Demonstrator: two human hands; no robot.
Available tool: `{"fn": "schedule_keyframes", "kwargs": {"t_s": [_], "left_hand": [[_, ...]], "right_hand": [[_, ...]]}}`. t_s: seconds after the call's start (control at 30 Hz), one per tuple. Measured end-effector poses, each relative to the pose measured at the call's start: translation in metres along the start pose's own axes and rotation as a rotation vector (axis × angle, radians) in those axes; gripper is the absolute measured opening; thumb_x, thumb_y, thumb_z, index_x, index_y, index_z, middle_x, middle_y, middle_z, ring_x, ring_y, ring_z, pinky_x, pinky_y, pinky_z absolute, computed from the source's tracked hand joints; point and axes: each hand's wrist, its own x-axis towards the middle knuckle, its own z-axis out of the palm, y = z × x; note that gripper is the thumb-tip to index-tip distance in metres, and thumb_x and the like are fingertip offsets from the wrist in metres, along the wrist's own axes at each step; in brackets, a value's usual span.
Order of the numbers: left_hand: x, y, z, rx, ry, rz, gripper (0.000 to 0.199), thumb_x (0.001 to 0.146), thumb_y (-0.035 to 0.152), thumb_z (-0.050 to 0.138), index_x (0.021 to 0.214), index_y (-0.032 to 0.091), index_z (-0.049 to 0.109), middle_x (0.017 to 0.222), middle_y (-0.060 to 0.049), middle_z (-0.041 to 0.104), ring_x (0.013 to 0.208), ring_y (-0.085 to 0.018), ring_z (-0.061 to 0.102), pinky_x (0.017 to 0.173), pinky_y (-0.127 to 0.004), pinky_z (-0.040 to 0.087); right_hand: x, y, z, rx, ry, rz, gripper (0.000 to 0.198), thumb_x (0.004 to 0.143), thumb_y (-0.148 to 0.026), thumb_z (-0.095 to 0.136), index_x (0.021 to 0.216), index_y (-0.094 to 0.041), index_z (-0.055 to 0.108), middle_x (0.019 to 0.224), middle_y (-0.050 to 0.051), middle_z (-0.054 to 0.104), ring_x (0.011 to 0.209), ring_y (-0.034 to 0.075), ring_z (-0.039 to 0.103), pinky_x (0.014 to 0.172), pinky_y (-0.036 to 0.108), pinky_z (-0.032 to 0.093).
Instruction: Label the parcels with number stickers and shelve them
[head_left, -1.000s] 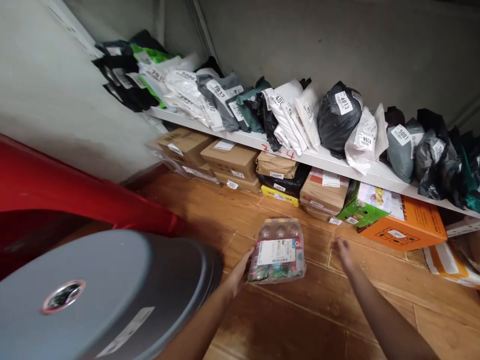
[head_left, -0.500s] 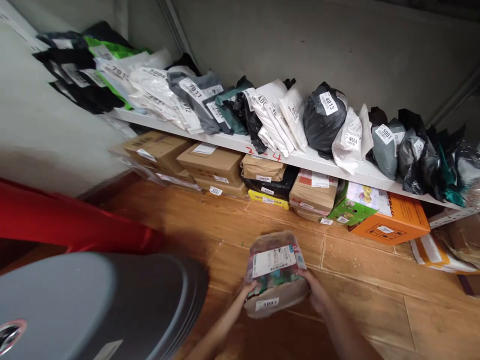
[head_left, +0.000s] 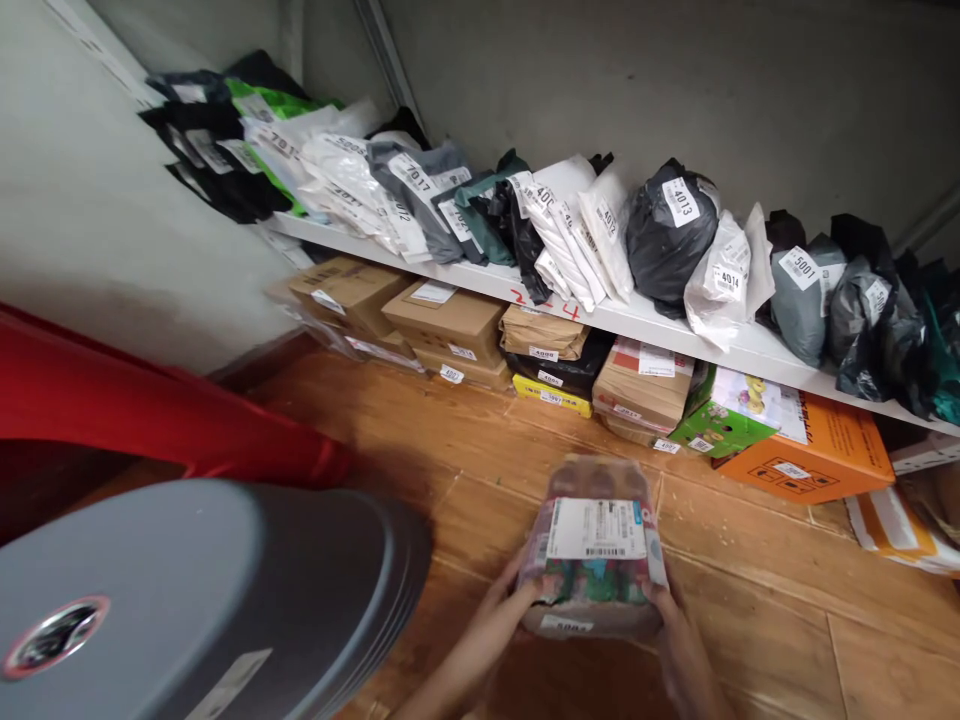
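Note:
A plastic-wrapped package (head_left: 600, 580) is held low over the wooden floor, with a white shipping label on top and a smaller numbered sticker on the side facing me. Several rounded shapes show through its clear wrap, along with red, green and blue print. My left hand (head_left: 514, 595) grips its left side, thumb near the top edge. On the opposite side, my right hand (head_left: 670, 610) clasps the wrap, thumb on the front right corner. The fingers of both hands are partly hidden behind the package.
A white shelf (head_left: 450, 268) carries labelled bags, including a black bag (head_left: 673, 240). Beneath it stand cardboard boxes (head_left: 446, 320), a green box (head_left: 724, 410) and an orange box (head_left: 817, 450). A grey rounded object (head_left: 300, 590) and a red beam-like shape (head_left: 150, 400) occupy the left.
Both hands have brought the package to the right and turned it slightly, so its label faces me more squarely. The view has shifted, moving the shelf's left part and the grey object rightward.

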Motion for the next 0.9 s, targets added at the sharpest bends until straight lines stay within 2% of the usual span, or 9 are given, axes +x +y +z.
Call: {"fn": "schedule_keyframes", "kwargs": {"t_s": [0.1, 0.23, 0.33, 0.4, 0.5, 0.6, 0.73, 0.83, 0.9], "left_hand": [[-0.001, 0.029, 0.005, -0.029, -0.052, 0.108, 0.08, 0.051, 0.04, 0.085, 0.127, 0.027, 0.065, 0.131, -0.007, 0.067, 0.122, -0.035, 0.059, 0.092, -0.041, 0.054], [0.018, 0.072, 0.024, -0.04, -0.093, 0.33, 0.082, 0.048, 0.041, 0.089, 0.126, 0.024, 0.066, 0.138, -0.006, 0.062, 0.136, -0.031, 0.047, 0.114, -0.039, 0.036], [0.05, 0.101, 0.045, -0.063, -0.118, 0.441, 0.087, 0.045, 0.044, 0.091, 0.125, 0.022, 0.065, 0.131, -0.01, 0.066, 0.128, -0.033, 0.054, 0.112, -0.044, 0.039], [0.072, 0.111, 0.056, -0.105, -0.094, 0.502, 0.088, 0.043, 0.047, 0.092, 0.122, 0.02, 0.066, 0.124, -0.011, 0.069, 0.122, -0.033, 0.059, 0.107, -0.045, 0.044], [0.096, 0.114, 0.06, -0.192, -0.017, 0.556, 0.086, 0.044, 0.052, 0.091, 0.12, 0.019, 0.065, 0.124, -0.011, 0.068, 0.121, -0.031, 0.059, 0.104, -0.043, 0.047], [0.103, 0.113, 0.059, -0.191, 0.069, 0.555, 0.082, 0.045, 0.052, 0.09, 0.116, 0.019, 0.067, 0.122, -0.01, 0.069, 0.121, -0.032, 0.059, 0.104, -0.044, 0.048], [0.096, 0.12, 0.063, -0.133, 0.065, 0.511, 0.074, 0.047, 0.049, 0.089, 0.112, 0.019, 0.071, 0.118, -0.01, 0.071, 0.119, -0.033, 0.06, 0.103, -0.043, 0.048], [0.087, 0.12, 0.068, -0.131, 0.069, 0.49, 0.077, 0.044, 0.046, 0.091, 0.113, 0.019, 0.071, 0.117, -0.009, 0.071, 0.119, -0.033, 0.06, 0.103, -0.043, 0.048], [0.079, 0.111, 0.064, -0.137, 0.069, 0.492, 0.083, 0.041, 0.046, 0.091, 0.116, 0.019, 0.07, 0.12, -0.01, 0.071, 0.121, -0.033, 0.06, 0.105, -0.043, 0.047]], "right_hand": [[-0.001, -0.026, 0.009, 0.022, 0.003, -0.117, 0.069, 0.061, -0.048, 0.08, 0.125, -0.028, 0.065, 0.128, 0.006, 0.068, 0.125, 0.033, 0.057, 0.104, 0.048, 0.047], [0.023, -0.074, 0.031, 0.054, -0.023, -0.302, 0.072, 0.062, -0.044, 0.079, 0.13, -0.025, 0.061, 0.132, 0.01, 0.065, 0.124, 0.034, 0.057, 0.103, 0.05, 0.047], [0.055, -0.105, 0.054, 0.02, -0.024, -0.438, 0.078, 0.063, -0.045, 0.077, 0.135, -0.023, 0.055, 0.136, 0.01, 0.061, 0.126, 0.03, 0.056, 0.105, 0.047, 0.045], [0.072, -0.114, 0.068, -0.028, -0.048, -0.486, 0.09, 0.06, -0.045, 0.079, 0.141, -0.021, 0.048, 0.138, 0.012, 0.059, 0.121, 0.028, 0.059, 0.103, 0.044, 0.047], [0.082, -0.11, 0.082, -0.081, -0.061, -0.485, 0.105, 0.052, -0.044, 0.085, 0.145, -0.021, 0.041, 0.141, 0.015, 0.054, 0.112, 0.027, 0.063, 0.094, 0.042, 0.053], [0.079, -0.106, 0.088, -0.062, -0.05, -0.485, 0.099, 0.054, -0.043, 0.084, 0.141, -0.02, 0.044, 0.135, 0.014, 0.06, 0.11, 0.025, 0.064, 0.093, 0.04, 0.053], [0.079, -0.116, 0.09, -0.047, -0.038, -0.488, 0.083, 0.06, -0.04, 0.081, 0.135, -0.021, 0.05, 0.122, 0.009, 0.069, 0.102, 0.023, 0.066, 0.093, 0.04, 0.052], [0.081, -0.122, 0.085, -0.046, -0.015, -0.499, 0.084, 0.057, -0.037, 0.081, 0.134, -0.021, 0.052, 0.121, 0.009, 0.07, 0.101, 0.024, 0.066, 0.092, 0.041, 0.052], [0.076, -0.118, 0.076, -0.039, -0.011, -0.479, 0.086, 0.056, -0.036, 0.081, 0.135, -0.021, 0.051, 0.126, 0.01, 0.067, 0.107, 0.026, 0.065, 0.095, 0.043, 0.051]]}}
